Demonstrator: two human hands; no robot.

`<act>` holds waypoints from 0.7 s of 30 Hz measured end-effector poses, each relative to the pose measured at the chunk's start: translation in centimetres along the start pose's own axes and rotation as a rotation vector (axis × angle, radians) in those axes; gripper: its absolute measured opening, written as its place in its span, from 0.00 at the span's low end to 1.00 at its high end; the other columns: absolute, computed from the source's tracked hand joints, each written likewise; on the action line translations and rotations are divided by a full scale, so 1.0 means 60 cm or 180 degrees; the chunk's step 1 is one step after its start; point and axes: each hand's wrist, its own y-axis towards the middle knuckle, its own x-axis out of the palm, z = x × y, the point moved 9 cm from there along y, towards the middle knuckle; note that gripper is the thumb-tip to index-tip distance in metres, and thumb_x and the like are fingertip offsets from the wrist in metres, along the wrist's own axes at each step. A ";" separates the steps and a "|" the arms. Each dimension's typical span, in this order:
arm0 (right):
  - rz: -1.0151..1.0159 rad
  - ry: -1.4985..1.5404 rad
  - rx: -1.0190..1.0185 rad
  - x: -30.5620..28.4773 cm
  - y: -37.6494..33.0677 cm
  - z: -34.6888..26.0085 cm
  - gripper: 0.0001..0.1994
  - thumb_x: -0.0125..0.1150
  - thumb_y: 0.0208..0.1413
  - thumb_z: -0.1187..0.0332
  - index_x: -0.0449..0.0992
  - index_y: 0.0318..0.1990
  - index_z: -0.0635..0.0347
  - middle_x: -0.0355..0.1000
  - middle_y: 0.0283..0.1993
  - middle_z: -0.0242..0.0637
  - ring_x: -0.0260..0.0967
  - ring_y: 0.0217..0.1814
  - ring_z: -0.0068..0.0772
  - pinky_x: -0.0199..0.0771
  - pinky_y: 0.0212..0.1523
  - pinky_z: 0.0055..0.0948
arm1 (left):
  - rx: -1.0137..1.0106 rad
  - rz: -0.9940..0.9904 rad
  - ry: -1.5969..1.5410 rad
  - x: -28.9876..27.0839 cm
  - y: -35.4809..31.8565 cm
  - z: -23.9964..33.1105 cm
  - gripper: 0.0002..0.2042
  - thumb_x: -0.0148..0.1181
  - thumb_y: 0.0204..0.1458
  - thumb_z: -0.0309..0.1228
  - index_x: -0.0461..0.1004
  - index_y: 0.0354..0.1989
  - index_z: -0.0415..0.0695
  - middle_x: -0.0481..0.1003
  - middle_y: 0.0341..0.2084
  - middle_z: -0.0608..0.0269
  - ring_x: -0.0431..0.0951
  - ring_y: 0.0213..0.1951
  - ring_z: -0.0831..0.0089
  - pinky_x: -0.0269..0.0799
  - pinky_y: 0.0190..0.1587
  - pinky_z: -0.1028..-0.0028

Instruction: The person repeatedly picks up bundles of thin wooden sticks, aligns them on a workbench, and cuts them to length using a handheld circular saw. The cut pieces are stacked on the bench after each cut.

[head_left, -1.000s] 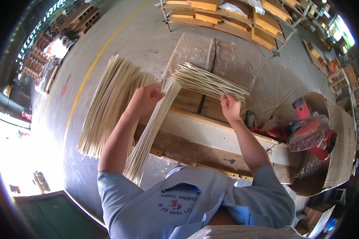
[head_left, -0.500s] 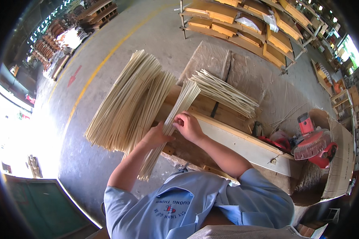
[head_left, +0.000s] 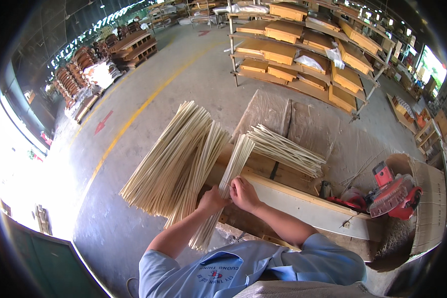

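A slim bundle of pale cane sticks (head_left: 237,160) slants across the bench edge in front of me. My left hand (head_left: 213,200) is closed round its middle. Against the bundle's right side, my right hand (head_left: 244,193) has its fingers curled in a pinch; whatever is in them is too small to make out. Just left lie a large fanned pile of cane sticks (head_left: 166,161) and a narrower bunch (head_left: 196,169) overlapping it. Beyond my right hand, a loose heap of shorter sticks (head_left: 286,150) rests on the bench.
On the bench's right stands a red power saw (head_left: 395,191) beside an open cardboard box (head_left: 426,208). A white board (head_left: 303,206) runs along the bench. Behind it are a wrapped flat stack (head_left: 310,121) and a rack of wooden panels (head_left: 283,52). A yellow line (head_left: 134,119) crosses the floor.
The view has tilted up, so everything sits lower in the picture. My hands have come closer together at the bundle's middle; the left hand's thumb is no longer stretched apart.
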 end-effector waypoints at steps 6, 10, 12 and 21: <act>-0.0132 0.0789 0.0361 -0.017 0.010 0.064 0.09 0.66 0.56 0.75 0.69 0.36 0.61 0.70 0.26 0.41 0.71 0.27 0.37 0.72 0.30 0.37 | 0.0216 0.0180 -0.0316 0.008 0.010 0.039 0.39 0.78 0.41 0.46 0.68 0.56 0.33 0.80 0.48 0.35 0.80 0.55 0.43 0.77 0.56 0.54; -0.0410 0.1694 0.0972 -0.016 -0.017 0.058 0.08 0.66 0.60 0.71 0.72 0.39 0.62 0.72 0.33 0.32 0.72 0.37 0.24 0.73 0.39 0.29 | 0.0121 0.0113 -0.0689 0.030 -0.009 0.035 0.37 0.78 0.41 0.44 0.69 0.56 0.36 0.80 0.49 0.37 0.81 0.55 0.46 0.77 0.55 0.56; -0.0255 0.1540 0.0658 -0.047 -0.038 0.046 0.08 0.66 0.61 0.69 0.74 0.42 0.61 0.72 0.38 0.32 0.70 0.41 0.22 0.72 0.45 0.26 | 0.0320 0.0098 -0.0903 0.039 -0.016 0.061 0.36 0.79 0.42 0.43 0.69 0.58 0.38 0.80 0.49 0.41 0.81 0.55 0.50 0.75 0.57 0.58; -0.1141 0.3471 0.1321 -0.144 -0.163 -0.007 0.05 0.61 0.69 0.68 0.76 0.47 0.57 0.72 0.43 0.24 0.67 0.47 0.16 0.70 0.51 0.23 | 0.1024 -0.1698 -0.1785 0.119 -0.131 0.153 0.28 0.75 0.53 0.29 0.72 0.61 0.42 0.81 0.47 0.61 0.81 0.49 0.71 0.77 0.55 0.68</act>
